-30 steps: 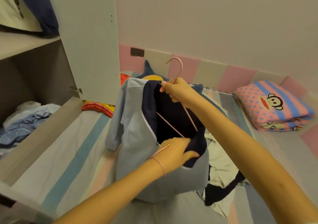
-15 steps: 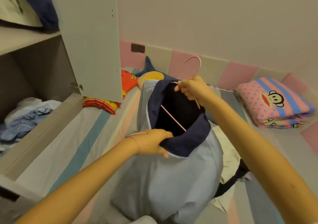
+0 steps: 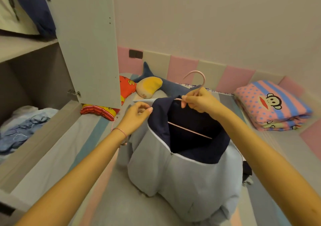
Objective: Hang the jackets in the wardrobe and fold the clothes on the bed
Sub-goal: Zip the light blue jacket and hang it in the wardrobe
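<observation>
Grip: right hand (image 3: 199,100) clenched on hanger (image 3: 197,79) neck; left hand (image 3: 137,114) pinching jacket (image 3: 187,173) collar.
Jacket: hung above bed (image 3: 73,159), right of wardrobe (image 3: 40,90).
Handling: soft, floppy, light; likely best held at the collar.

Matt cloth jacket (image 3: 187,177) (dark fleecy lining), smooth pink hanger (image 3: 199,79), matt laminate wardrobe door (image 3: 90,43).
</observation>
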`<state>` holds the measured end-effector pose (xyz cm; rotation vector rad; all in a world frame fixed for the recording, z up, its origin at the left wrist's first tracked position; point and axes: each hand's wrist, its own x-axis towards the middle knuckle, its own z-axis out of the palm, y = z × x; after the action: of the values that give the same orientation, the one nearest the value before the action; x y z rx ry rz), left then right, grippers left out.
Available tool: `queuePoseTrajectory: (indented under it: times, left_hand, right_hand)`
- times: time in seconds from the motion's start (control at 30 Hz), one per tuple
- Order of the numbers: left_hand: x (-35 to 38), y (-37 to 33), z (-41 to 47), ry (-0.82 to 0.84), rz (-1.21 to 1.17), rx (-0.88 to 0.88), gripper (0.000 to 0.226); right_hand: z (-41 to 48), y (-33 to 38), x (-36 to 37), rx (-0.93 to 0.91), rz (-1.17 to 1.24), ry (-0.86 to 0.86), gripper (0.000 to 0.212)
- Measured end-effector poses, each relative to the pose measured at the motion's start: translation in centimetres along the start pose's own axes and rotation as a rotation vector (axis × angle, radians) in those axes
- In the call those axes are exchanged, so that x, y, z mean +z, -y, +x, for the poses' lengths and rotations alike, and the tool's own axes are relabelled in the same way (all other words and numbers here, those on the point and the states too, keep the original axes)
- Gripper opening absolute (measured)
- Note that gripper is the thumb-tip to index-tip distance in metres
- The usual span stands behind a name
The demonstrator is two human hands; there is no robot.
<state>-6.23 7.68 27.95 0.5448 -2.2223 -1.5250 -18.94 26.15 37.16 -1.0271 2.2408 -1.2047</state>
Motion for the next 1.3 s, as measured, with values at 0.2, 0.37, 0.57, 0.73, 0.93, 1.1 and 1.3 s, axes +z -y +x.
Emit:
queuePoseTrajectory:
  times: [0.2, 0.37, 0.57, 0.73, 0.93, 1.1, 1.3]
  left_hand:
    - [1.2, -1.1, -0.1, 0.111, -0.107, -0.017, 0.034]
    - [-0.8, -1.8, -0.3, 0.041, -0.079, 0.115, 0.015]
    - [-2.7, 2.0, -1.0, -0.461, 0.197, 0.182, 0.034]
    - [-3.2, 6.7, -1.0, -0.234, 0.266, -0.094, 0.028]
    - [-6.2, 5.3, -1.4, -0.359, 0.289, 0.110, 0.019]
    - [-9.9, 0.6, 0.1, -0.378, 0.365, 0.252, 0.033]
    - [-12.6, -0.4, 2.8, -0.252, 0.376, -0.047, 0.020]
  right_hand:
    - [-0.5, 0.8, -0.4, -0.041, -0.047, 0.006, 0.032]
    - [-0.9, 1.2, -0.8, -0.097, -0.127, -0.022, 0.030]
    - [-0.8, 1.1, -0.3, -0.041, -0.083, -0.039, 0.030]
    - [-0.7, 0.4, -0.9, -0.045, -0.042, -0.080, 0.031]
    - [-1.6, -0.8, -2.1, -0.093, -0.219, 0.007, 0.033]
    - [-2.8, -1.4, -2.0, -0.083, -0.352, 0.210, 0.034]
    - [-2.4, -1.8, -2.3, -0.094, 0.014, -0.080, 0.035]
